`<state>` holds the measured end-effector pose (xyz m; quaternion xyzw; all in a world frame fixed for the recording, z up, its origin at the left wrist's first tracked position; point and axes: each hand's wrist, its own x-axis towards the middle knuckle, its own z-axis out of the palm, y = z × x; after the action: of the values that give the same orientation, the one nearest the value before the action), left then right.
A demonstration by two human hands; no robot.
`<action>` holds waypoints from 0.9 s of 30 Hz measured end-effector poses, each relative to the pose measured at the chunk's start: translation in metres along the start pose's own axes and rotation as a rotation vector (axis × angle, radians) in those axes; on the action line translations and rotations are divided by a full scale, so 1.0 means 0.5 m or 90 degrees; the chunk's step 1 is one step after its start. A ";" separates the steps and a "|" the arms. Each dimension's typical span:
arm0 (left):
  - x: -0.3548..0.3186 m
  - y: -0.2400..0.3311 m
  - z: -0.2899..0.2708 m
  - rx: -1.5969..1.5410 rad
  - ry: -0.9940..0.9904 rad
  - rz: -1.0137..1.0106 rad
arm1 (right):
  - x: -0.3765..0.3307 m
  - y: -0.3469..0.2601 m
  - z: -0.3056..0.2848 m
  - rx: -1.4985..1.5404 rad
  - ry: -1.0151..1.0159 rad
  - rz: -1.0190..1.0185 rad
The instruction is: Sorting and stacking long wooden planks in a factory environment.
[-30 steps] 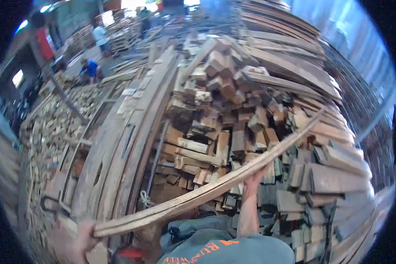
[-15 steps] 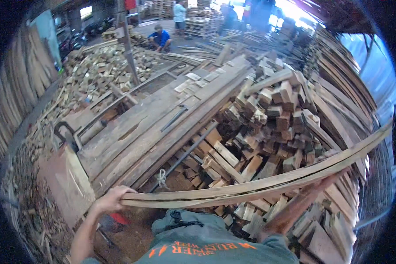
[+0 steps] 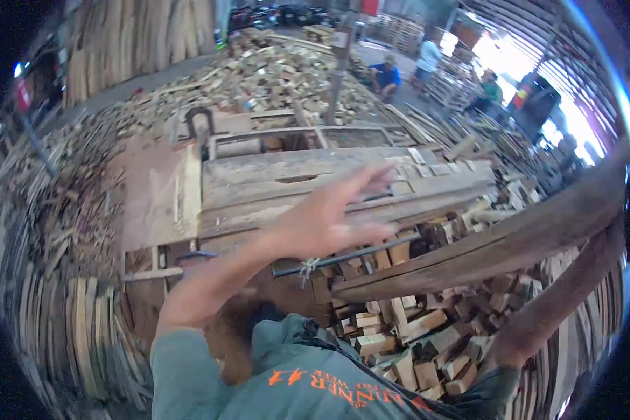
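Note:
A long wooden plank (image 3: pixel 469 255) with a dark lengthwise crack slants across my right side, raised over a pile of cut wood blocks (image 3: pixel 427 329). My right forearm (image 3: pixel 556 304) reaches up beneath its far part and bears it. The plank and the picture's rim hide the fingers of my right hand. My left hand (image 3: pixel 329 217) is in the air over the near edge of the plank-topped bench (image 3: pixel 252 182), left of the plank's near end. Its fingers are spread, blurred by motion, and hold nothing.
A dark metal bar (image 3: pixel 357 253) with a white rope knot (image 3: pixel 308 268) runs along the bench's near side. A curved dark clamp-like piece (image 3: pixel 200 120) stands at its far left corner. Offcuts heap (image 3: pixel 273 77) behind, around a post (image 3: pixel 339 70). Several people are far off, one crouching (image 3: pixel 385 77).
My left hand has let go of the plank's near end and moved up over the bench. The view has turned left. My right arm still bears the plank, now more steeply slanted.

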<state>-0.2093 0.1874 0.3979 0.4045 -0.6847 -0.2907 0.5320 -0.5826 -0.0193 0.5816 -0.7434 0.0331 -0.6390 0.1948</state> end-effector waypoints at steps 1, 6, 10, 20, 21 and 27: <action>0.015 0.039 -0.013 0.028 0.044 0.074 | 0.053 0.035 0.003 -0.008 -0.007 -0.008; 0.094 0.141 -0.103 0.080 0.283 0.227 | 0.170 0.081 0.288 -0.077 -0.030 -0.023; 0.062 0.277 -0.193 0.090 0.328 0.066 | 0.119 0.062 0.559 0.035 -0.356 0.225; -0.092 -0.165 -0.427 -0.523 0.715 -0.013 | -0.148 0.195 1.029 -0.247 -0.741 0.088; -0.115 -0.227 -0.431 -0.557 0.770 -0.076 | -0.187 0.229 1.058 -0.264 -0.791 0.082; -0.199 -0.510 -0.441 -0.550 0.760 -0.128 | -0.342 0.413 1.174 -0.238 -0.899 -0.070</action>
<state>0.0763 0.1520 0.1961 0.3094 -0.0636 -0.3121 0.8960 -0.0071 -0.0138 0.2897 -0.9995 -0.0294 0.0002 0.0071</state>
